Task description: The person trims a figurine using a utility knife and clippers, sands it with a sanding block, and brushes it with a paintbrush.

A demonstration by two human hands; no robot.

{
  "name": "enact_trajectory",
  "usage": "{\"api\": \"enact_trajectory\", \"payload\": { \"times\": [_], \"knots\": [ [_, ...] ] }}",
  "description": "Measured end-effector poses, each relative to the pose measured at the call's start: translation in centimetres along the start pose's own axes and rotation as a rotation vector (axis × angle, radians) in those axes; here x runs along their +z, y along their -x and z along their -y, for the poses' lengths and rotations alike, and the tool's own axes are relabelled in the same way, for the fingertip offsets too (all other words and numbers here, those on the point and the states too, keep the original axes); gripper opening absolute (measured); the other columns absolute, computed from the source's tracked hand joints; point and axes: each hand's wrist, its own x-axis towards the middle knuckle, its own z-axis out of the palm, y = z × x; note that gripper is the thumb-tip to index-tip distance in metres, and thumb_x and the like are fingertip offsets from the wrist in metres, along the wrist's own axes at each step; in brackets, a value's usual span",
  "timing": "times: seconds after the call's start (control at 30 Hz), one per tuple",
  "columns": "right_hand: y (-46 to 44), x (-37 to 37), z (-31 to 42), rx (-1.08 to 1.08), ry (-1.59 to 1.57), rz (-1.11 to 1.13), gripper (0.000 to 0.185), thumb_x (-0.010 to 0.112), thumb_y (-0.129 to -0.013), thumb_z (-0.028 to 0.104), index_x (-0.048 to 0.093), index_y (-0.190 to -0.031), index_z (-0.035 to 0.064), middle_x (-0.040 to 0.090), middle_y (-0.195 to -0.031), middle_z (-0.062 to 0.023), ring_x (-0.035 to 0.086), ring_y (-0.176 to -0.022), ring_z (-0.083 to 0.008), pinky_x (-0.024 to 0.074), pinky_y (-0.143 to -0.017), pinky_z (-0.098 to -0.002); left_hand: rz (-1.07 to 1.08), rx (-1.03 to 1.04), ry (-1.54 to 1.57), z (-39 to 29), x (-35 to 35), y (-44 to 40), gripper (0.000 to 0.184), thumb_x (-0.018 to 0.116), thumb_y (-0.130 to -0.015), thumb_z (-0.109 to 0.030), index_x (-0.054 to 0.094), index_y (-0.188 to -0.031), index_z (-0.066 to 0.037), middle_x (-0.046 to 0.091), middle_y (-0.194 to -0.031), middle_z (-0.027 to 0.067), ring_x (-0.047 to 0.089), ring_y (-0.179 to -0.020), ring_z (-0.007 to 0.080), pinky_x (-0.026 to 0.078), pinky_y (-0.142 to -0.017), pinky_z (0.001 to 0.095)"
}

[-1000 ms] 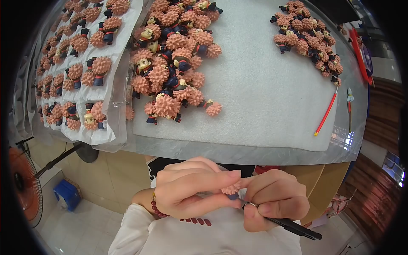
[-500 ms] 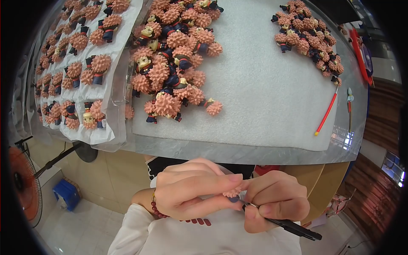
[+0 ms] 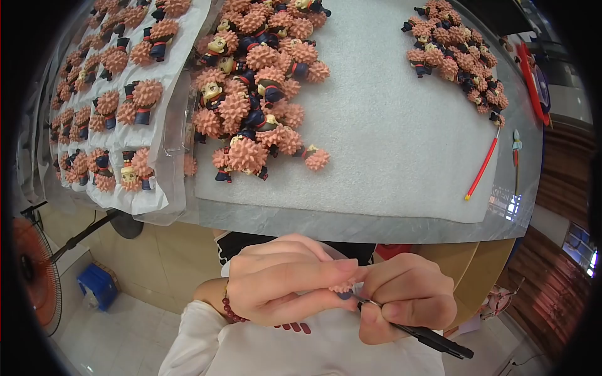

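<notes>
Between the thumb and fingers of my left hand [image 3: 285, 282] is a small figurine [image 3: 342, 288] with pink spiky hair and a dark blue part. My right hand [image 3: 407, 297] grips a black pen-like tool [image 3: 436, 340], whose thin tip points left and meets the figurine or lies right beside it. Fingers cover most of the figurine, so its face is hidden. Both hands are close together in front of the white shirt, below the table's front edge.
A large pile of similar figurines [image 3: 251, 94] lies on the white foam sheet [image 3: 376, 144], and a smaller pile [image 3: 454, 53] at the back right. Trays of figurines [image 3: 135, 135] stand at left. A red brush [image 3: 481, 169] and another brush [image 3: 516, 156] lie at right.
Against one second ago, the figurine is turned slightly and sits a little lower between my fingers. The black tool's rear end has dipped slightly in the last half second.
</notes>
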Motion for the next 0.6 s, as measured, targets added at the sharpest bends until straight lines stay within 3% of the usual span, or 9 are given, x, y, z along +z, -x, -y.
{"api": "enact_trajectory", "payload": {
  "times": [0.6],
  "knots": [
    [-0.38, 0.84, 0.24, -0.021, 0.033, -0.053, 0.026, 0.068, -0.058, -0.012, 0.047, -0.070, -0.0018, 0.053, -0.059, -0.0116, 0.054, -0.048, -0.0198, 0.0574, -0.055, -0.0384, 0.020, 0.063, -0.045, 0.23, -0.43, 0.27, 0.041, 0.078, -0.065, -0.005, 0.062, -0.101, 0.004, 0.067, -0.084, 0.0096, 0.063, -0.065, 0.0169, 0.053, -0.065, 0.0291]
  ]
}}
